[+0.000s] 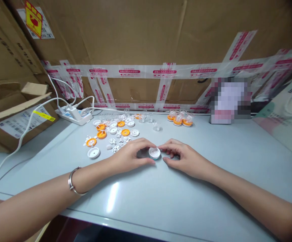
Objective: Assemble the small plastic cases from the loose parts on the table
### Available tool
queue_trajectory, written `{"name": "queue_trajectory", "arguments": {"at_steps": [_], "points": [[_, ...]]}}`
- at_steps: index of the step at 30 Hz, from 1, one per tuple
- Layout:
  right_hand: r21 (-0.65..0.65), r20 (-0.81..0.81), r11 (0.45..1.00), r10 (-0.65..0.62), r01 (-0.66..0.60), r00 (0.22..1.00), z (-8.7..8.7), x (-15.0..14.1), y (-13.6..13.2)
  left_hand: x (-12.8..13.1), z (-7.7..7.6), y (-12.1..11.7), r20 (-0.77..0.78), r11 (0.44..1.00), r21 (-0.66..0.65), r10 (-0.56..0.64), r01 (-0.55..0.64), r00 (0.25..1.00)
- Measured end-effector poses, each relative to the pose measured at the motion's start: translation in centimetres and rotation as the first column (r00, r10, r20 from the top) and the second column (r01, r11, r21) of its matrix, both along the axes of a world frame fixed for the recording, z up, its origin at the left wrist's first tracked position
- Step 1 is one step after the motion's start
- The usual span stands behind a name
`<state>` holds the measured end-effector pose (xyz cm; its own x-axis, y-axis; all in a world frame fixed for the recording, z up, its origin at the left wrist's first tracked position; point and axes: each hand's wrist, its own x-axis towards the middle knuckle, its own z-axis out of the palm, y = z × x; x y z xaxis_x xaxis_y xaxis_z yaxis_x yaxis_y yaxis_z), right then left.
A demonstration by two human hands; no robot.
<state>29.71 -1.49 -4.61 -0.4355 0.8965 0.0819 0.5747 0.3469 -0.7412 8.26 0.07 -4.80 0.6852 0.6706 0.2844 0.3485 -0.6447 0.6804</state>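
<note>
Between my two hands, a small white round plastic cap (154,153) lies on the grey table, hollow side up, with a bluish edge low on its side. My left hand (133,155) curls around it from the left, index finger at the far rim and thumb at the near side. On the right, my right hand (183,157) has its index fingertip by the far right rim; its thumb is apart from the cap and the other fingers are bent. Left of the cap lie white lattice-like pieces (118,147) and a white round base (93,153).
Orange rings (125,132), white discs and clear domes are scattered at the back left. Several orange-based domed pieces (177,120) stand together at the back. A power strip (76,116) with cables and an open carton (17,117) are left; a blurred-out object (227,102) stands right.
</note>
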Motion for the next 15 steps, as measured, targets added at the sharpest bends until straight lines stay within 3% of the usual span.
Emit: {"name": "queue_trajectory", "arguments": {"at_steps": [6, 15], "points": [[-0.107, -0.138, 0.993, -0.071, 0.056, 0.988, -0.6, 0.1, 0.3, 0.5, -0.2, -0.2, 0.014, 0.989, -0.051, 0.137, -0.136, 0.991], [-0.116, -0.154, 0.991, -0.087, 0.07, 0.984, -0.8, -0.3, 0.2, 0.8, -0.4, -0.3, 0.021, 0.983, -0.141, 0.125, -0.121, 0.992]]}}
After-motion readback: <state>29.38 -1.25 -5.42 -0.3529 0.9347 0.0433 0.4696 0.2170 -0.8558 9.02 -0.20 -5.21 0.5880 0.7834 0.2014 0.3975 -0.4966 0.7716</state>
